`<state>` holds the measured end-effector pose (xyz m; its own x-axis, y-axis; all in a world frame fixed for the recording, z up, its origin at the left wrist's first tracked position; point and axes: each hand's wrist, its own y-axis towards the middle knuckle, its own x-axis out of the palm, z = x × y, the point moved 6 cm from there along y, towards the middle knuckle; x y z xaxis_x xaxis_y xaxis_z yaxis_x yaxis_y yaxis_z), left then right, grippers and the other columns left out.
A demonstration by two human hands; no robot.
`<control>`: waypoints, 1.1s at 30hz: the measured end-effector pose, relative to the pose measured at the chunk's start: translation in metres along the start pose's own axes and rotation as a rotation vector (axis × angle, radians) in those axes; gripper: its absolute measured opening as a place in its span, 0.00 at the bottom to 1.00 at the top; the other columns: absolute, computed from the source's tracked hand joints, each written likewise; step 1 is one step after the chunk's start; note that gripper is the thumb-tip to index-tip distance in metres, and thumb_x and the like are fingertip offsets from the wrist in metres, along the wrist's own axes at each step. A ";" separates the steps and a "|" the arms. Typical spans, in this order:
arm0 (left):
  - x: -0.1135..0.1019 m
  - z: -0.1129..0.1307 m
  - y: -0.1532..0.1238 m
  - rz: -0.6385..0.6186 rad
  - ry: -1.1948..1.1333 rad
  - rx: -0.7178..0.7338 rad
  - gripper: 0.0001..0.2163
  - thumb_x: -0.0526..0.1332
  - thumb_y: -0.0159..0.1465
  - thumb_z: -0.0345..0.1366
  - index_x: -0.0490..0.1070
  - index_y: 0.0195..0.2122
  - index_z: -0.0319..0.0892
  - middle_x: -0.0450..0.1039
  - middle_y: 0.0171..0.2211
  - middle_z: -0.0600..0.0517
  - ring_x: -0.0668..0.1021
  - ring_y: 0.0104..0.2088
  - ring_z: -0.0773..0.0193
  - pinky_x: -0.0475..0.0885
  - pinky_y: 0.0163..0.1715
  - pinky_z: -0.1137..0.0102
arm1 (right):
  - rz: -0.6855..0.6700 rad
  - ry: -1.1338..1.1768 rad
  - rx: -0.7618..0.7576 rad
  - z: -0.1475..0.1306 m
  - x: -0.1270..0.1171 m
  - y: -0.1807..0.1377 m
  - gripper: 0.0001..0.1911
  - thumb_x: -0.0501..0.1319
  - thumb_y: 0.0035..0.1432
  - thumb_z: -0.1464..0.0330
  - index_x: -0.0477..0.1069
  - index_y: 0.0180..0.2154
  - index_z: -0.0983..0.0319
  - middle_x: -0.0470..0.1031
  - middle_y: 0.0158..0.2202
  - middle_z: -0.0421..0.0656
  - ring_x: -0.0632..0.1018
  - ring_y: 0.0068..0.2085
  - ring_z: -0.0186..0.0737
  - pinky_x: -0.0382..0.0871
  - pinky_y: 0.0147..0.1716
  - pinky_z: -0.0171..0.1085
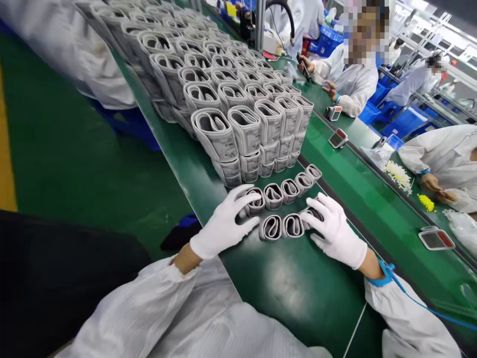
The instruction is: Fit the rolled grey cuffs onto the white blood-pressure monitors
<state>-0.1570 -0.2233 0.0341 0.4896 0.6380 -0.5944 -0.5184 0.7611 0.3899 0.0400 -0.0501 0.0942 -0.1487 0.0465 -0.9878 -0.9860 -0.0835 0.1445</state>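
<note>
Gloved left hand [223, 223] and right hand [335, 231] lie open and spread, fingers resting on rolled blood-pressure cuffs [274, 196] between them on the green table [298, 298]. Cuffs stand on edge, tightly ranked, seemingly to keep rolls closed; a taller stack [242, 114] stands ahead.

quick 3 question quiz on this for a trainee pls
1. True or false: the right hand is touching a rolled blood pressure cuff.
2. Which wrist wears the blue strap with a cord? A left, B right, C neither.
3. Fill in the blank: the stack of cuffs sits on a green ____.

Key: 1 true; 2 B; 3 conveyor belt
</note>
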 end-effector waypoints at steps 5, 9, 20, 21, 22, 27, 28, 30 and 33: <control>0.005 0.001 0.001 0.154 0.181 0.040 0.14 0.61 0.68 0.41 0.72 0.52 0.43 0.71 0.54 0.44 0.76 0.55 0.54 0.71 0.59 0.61 | 0.177 0.048 0.023 -0.020 -0.008 -0.033 0.11 0.60 0.65 0.72 0.71 0.49 0.61 0.74 0.56 0.52 0.73 0.60 0.52 0.60 0.65 0.58; 0.000 -0.004 -0.002 0.234 0.396 -0.108 0.16 0.61 0.67 0.44 0.74 0.51 0.41 0.68 0.56 0.39 0.77 0.53 0.47 0.73 0.53 0.58 | 0.192 0.006 0.095 -0.020 -0.010 -0.069 0.13 0.59 0.68 0.70 0.69 0.53 0.60 0.74 0.54 0.51 0.75 0.56 0.50 0.63 0.64 0.59; 0.051 0.062 0.003 0.060 0.363 0.384 0.15 0.56 0.67 0.29 0.75 0.51 0.46 0.74 0.56 0.45 0.74 0.60 0.52 0.68 0.60 0.54 | 0.498 -0.039 0.526 0.002 0.025 -0.143 0.50 0.69 0.59 0.62 0.44 0.74 0.55 0.49 0.72 0.58 0.54 0.71 0.72 0.59 0.63 0.71; 0.067 0.067 0.011 -0.054 0.299 0.456 0.16 0.54 0.68 0.28 0.74 0.53 0.45 0.75 0.56 0.45 0.75 0.59 0.55 0.70 0.60 0.57 | 0.517 -0.009 0.584 0.006 0.026 -0.146 0.53 0.70 0.58 0.60 0.41 0.74 0.56 0.45 0.73 0.58 0.52 0.72 0.72 0.57 0.64 0.72; 0.077 0.066 0.022 -0.090 0.248 0.451 0.16 0.53 0.69 0.29 0.74 0.54 0.43 0.73 0.59 0.44 0.74 0.60 0.55 0.70 0.61 0.58 | 0.526 0.039 0.635 0.011 0.028 -0.148 0.56 0.71 0.57 0.57 0.38 0.74 0.57 0.42 0.74 0.58 0.51 0.73 0.72 0.57 0.65 0.71; 0.094 0.038 0.070 -0.074 0.056 0.207 0.17 0.54 0.69 0.34 0.71 0.57 0.36 0.68 0.63 0.37 0.71 0.64 0.49 0.66 0.65 0.51 | 0.430 0.468 0.782 0.028 0.042 -0.152 0.58 0.72 0.56 0.55 0.38 0.75 0.56 0.50 0.73 0.52 0.56 0.73 0.59 0.53 0.71 0.59; 0.094 0.036 0.070 -0.071 0.016 0.184 0.17 0.54 0.70 0.35 0.71 0.56 0.37 0.69 0.63 0.38 0.72 0.63 0.49 0.66 0.65 0.51 | 0.431 0.537 0.790 0.028 0.044 -0.152 0.59 0.72 0.56 0.55 0.36 0.75 0.55 0.52 0.72 0.51 0.58 0.72 0.57 0.54 0.71 0.58; 0.091 0.041 0.062 -0.074 -0.097 0.199 0.17 0.53 0.71 0.38 0.69 0.58 0.40 0.70 0.62 0.40 0.73 0.62 0.51 0.69 0.63 0.52 | 0.481 0.615 0.808 0.029 0.044 -0.152 0.61 0.72 0.56 0.57 0.31 0.75 0.54 0.55 0.71 0.52 0.64 0.69 0.55 0.60 0.69 0.55; 0.091 0.064 0.036 -0.256 -0.290 0.357 0.25 0.54 0.71 0.42 0.58 0.68 0.43 0.62 0.67 0.40 0.70 0.65 0.50 0.74 0.59 0.55 | 0.560 0.639 0.879 0.032 0.044 -0.154 0.63 0.72 0.57 0.59 0.26 0.74 0.52 0.59 0.69 0.52 0.76 0.56 0.48 0.74 0.56 0.48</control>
<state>-0.0859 -0.1304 0.0385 0.7698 0.3939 -0.5023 -0.1104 0.8572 0.5030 0.1825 -0.0038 0.0307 -0.7490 -0.2982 -0.5917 -0.5501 0.7777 0.3044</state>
